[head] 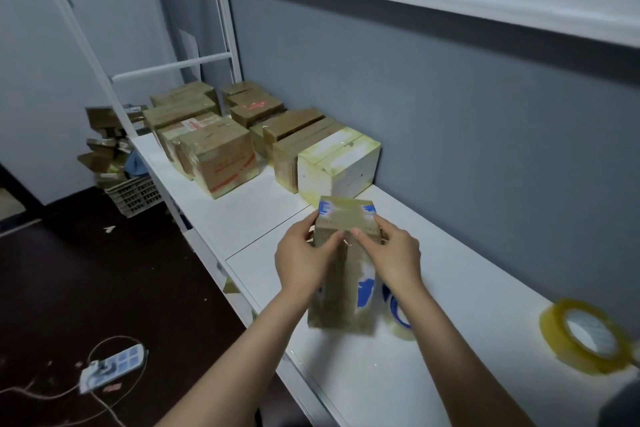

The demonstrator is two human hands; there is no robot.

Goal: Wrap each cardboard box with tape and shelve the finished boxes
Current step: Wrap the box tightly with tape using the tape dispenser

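Observation:
A tall tape-wrapped cardboard box [341, 291] with blue print stands upright on the white shelf [450, 288] in front of me. My left hand [304, 262] grips its upper left side, thumb across the near face. On the upper right side my right hand [389, 253] holds it, fingers curled round the top edge. A small roll of clear tape with a blue core [398, 317] lies just right of the box, partly hidden by my right forearm. A big yellowish tape roll [585, 336] sits at the far right.
Several taped boxes [214, 152] stand in rows at the far end of the shelf, the nearest a white one [337, 166]. On the dark floor at left are a power strip [110, 367] with cable, a crate [133, 194] and piled boxes [104, 149].

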